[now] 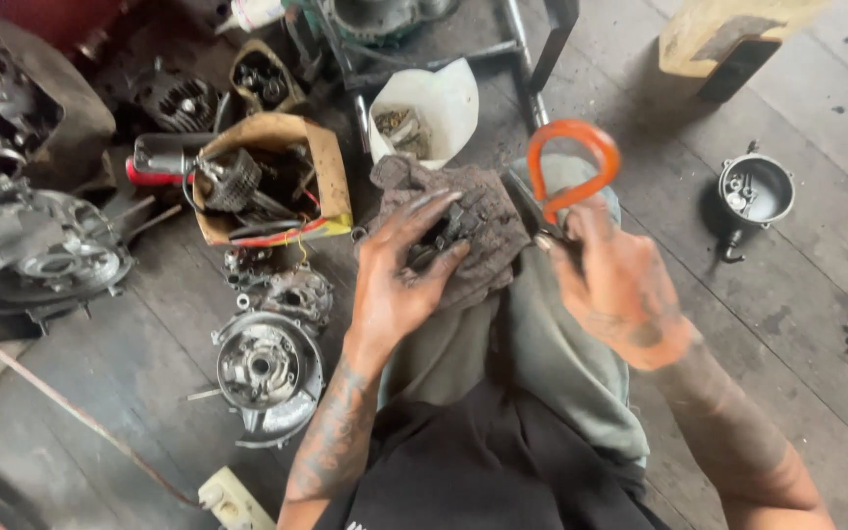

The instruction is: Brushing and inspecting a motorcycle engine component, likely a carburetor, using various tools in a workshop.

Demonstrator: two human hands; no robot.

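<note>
A round engine cover (267, 371) lies on the plank floor (130, 393). The left hand (406, 275) cups a small dark part (441, 236) in a greasy rag (463, 231) on the lap. The right hand (615, 285) grips an orange-handled tool (569, 167) closed. A small metal bowl (756, 191) sits at right.

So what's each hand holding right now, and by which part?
Left hand grips a dirty rag around a small dark part; right hand holds an orange-handled tool near its handle base.

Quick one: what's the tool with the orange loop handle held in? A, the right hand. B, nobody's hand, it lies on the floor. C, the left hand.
A: the right hand grips the orange-handled tool, while the left hand presses a dirty rag.
</note>
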